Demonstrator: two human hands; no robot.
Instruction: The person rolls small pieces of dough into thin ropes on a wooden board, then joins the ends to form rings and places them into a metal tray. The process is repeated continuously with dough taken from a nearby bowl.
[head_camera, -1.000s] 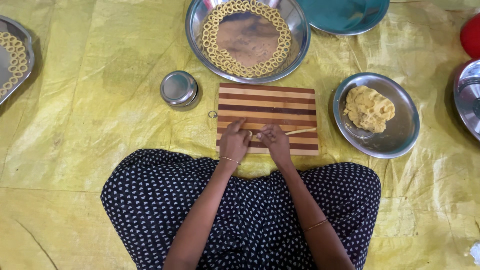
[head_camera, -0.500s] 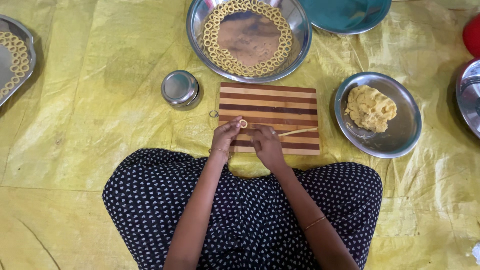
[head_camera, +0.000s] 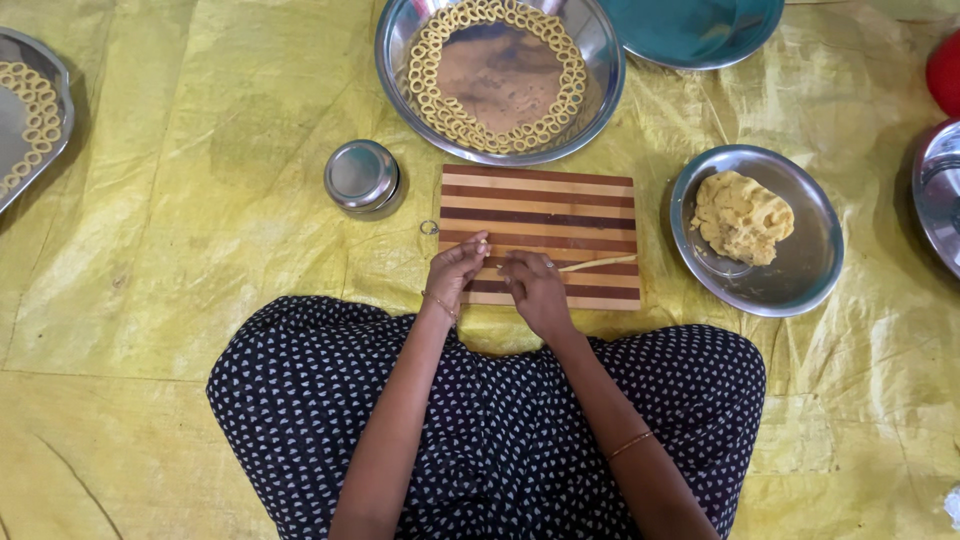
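— What do the hands have hold of, nearest the lap in the dotted dress (head_camera: 480, 420)?

— Both meet on the near edge of the striped cutting board (head_camera: 540, 205). The left hand (head_camera: 455, 275) is curled, fingertips pinched on the end of a thin dough rope (head_camera: 598, 264); the right hand (head_camera: 535, 290) lies closed over the same rope just beside it. The rope runs out flat along the board toward its right edge, so the wood carries it while the fingers work the end.

— And around the board?

— Right of the board, a steel plate (head_camera: 800, 280) with a lump of dough (head_camera: 742, 216) sits near. Just off the board's left edge lies one small dough ring (head_camera: 429, 227), and beyond that a lidded steel tin (head_camera: 363, 178). Past the board's far edge, touching it or nearly so, stands a big steel bowl (head_camera: 600, 60) with finished rings (head_camera: 440, 100) laid around its rim, centre bare.

— Room to move?

— The board's far half is open. Everything rests on a yellow sheet (head_camera: 200, 200) on the floor, with wide bare sheet left of the board; a teal dish (head_camera: 700, 30) sits farthest off.
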